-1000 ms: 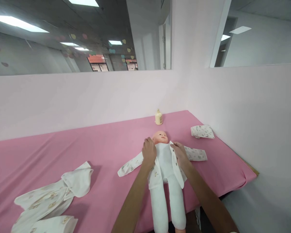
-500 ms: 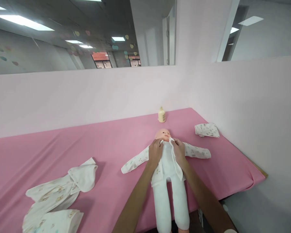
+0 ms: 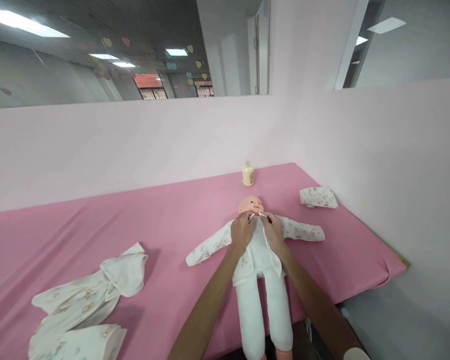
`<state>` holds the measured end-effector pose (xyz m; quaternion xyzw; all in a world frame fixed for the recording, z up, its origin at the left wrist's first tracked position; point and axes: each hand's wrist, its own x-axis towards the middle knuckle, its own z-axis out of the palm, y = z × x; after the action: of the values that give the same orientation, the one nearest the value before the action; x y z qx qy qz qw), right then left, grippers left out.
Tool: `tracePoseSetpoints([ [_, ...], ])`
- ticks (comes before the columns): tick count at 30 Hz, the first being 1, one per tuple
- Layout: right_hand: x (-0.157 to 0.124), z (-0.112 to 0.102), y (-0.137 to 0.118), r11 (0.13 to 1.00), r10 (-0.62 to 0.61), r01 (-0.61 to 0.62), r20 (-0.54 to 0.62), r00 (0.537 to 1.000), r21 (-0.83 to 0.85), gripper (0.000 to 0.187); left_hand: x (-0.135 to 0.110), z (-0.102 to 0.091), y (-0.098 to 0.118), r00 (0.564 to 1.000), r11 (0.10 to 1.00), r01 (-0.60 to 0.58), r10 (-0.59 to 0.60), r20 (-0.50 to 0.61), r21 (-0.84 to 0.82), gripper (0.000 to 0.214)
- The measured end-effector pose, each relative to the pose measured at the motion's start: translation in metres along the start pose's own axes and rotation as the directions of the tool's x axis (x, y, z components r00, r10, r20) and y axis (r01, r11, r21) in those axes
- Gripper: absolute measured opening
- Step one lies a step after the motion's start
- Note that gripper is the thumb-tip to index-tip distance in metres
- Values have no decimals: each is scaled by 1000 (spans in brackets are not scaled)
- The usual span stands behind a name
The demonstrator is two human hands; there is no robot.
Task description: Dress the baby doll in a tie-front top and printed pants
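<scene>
A baby doll with a white cloth body lies on its back, head toward the wall and feet past the table's front edge. It wears a white printed baby jacket, open down the front, sleeves spread to both sides. Just below the doll's chin, my left hand pinches the left collar edge of the jacket. My right hand grips the opposite collar edge, close beside it. My fingertips partly cover the collar.
The table has a pink cover. A pale yellow pump bottle stands behind the doll's head. Folded printed cloth lies at the right edge. White printed baby clothes lie at the left. Walls border the back and right.
Both hands have drawn the two collar edges closer together under the doll's chin. The camera view has shifted slightly.
</scene>
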<state>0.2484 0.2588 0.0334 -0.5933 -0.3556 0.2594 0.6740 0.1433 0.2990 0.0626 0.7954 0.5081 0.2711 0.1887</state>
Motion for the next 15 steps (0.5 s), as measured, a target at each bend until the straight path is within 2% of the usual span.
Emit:
tracePoseSetpoints([
  [5, -1, -1, 1, 1000, -3, 3, 51, 999, -10, 26, -1, 2, -1, 1000, 999, -20, 20, 3, 30, 25],
  [11, -1, -1, 0, 1000, -18, 18, 59, 998, -8, 27, -5, 5, 0, 1000, 992, -5, 2, 25, 129, 27],
  [15, -3, -2, -6, 1000, -15, 14, 88, 996, 13, 26, -7, 7, 1, 998, 984, -42, 35, 47, 172, 27],
])
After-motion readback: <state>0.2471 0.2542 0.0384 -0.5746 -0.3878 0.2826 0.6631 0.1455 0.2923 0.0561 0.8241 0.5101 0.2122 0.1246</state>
